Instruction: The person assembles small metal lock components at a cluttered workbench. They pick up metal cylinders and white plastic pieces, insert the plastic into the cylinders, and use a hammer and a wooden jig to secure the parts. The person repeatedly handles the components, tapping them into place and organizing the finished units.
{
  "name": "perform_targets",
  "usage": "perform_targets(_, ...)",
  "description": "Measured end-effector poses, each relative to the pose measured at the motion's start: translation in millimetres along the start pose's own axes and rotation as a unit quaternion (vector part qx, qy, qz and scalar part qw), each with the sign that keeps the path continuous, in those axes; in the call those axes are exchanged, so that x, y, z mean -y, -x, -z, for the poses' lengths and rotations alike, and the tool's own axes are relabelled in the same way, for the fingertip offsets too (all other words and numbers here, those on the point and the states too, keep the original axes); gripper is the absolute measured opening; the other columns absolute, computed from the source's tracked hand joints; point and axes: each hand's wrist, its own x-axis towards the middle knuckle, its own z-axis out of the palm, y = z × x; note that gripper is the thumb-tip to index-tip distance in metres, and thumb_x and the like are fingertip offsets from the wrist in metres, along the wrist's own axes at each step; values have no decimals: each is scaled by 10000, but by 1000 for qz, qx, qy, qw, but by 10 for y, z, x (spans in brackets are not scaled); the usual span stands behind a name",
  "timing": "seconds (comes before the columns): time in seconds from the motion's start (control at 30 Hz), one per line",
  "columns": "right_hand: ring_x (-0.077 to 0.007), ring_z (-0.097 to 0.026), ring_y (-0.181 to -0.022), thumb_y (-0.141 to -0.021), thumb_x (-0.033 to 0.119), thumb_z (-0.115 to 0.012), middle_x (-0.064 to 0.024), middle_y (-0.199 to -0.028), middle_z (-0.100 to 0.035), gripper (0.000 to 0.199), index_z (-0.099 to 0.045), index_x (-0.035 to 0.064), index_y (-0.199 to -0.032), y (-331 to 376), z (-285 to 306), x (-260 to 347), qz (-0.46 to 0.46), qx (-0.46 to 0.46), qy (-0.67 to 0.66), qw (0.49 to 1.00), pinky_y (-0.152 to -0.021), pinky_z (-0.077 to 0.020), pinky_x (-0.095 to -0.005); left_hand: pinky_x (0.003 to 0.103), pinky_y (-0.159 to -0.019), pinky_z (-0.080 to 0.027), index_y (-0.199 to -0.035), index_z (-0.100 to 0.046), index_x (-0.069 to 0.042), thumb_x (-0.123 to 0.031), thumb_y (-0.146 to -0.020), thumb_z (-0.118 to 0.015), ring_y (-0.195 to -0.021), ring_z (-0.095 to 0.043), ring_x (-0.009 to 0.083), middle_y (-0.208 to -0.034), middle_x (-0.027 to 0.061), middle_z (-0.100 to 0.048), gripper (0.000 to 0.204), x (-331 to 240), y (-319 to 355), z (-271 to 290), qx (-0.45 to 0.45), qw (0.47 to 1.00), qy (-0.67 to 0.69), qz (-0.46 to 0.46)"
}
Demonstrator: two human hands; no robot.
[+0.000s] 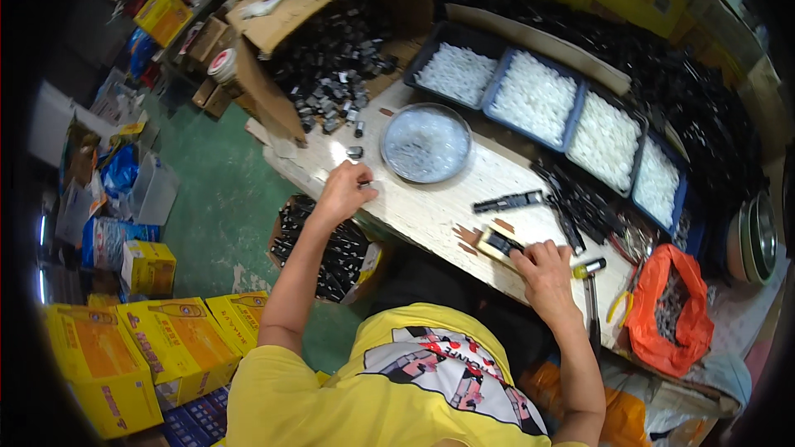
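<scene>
My left hand (341, 194) is over the table's left front edge, with thumb and fingertips pinched together. A small dark bit shows at the fingertips, too small to name. Just beyond it lies a small black-and-silver part (355, 151). My right hand (546, 276) has its thumb and fingers closed on the near right end of a cream-coloured block (489, 252). A black plastic piece (502, 242) sits in the top of this block. Beyond the block lies a long black plastic part (508, 202) on the white tabletop.
A round dish of small clear pieces (426, 142) stands mid-table. Trays of white pieces (534, 99) line the back. A cardboard box (286, 99) spills black-and-silver parts. At right are a hammer (591, 298), a screwdriver (589, 267) and an orange bag (654, 339). Below left, a carton (364, 273) holds black parts.
</scene>
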Motion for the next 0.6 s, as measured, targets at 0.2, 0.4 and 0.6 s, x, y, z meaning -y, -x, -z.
perform_targets(0.2,-210,-465,-812,-634,-19,-563,-39,-811,-501,318,-605,90,-930,16,-42,-13,-7,23,18,1000,-693,-316,-355,185,-495,-401,-845,-608,-1,-12,-723,-676,-569,-491,42,-659,-10,-557,140,-614,194,-106,127,926,338,110)
perform_targets(0.4,-205,-478,-807,-652,-12,-573,-38,-803,-515,362,-580,77,-1003,42,-58,-53,-23,-12,-13,1000,-700,-311,-353,216,-484,-471,-870,-597,42,-16,-765,-646,-561,-584,109,-737,55,-585,129,-1364,236,-606,221,859,458,69)
perform_targets(0.6,-217,-468,-772,-721,26,-626,-59,-774,-500,373,-529,61,-1079,94,-97,-59,-51,-48,-26,997,-697,-301,-352,232,-434,-428,-772,-648,7,-30,-702,-684,-525,-528,106,-718,63,-526,87,-1530,163,-1095,77,962,119,-236)
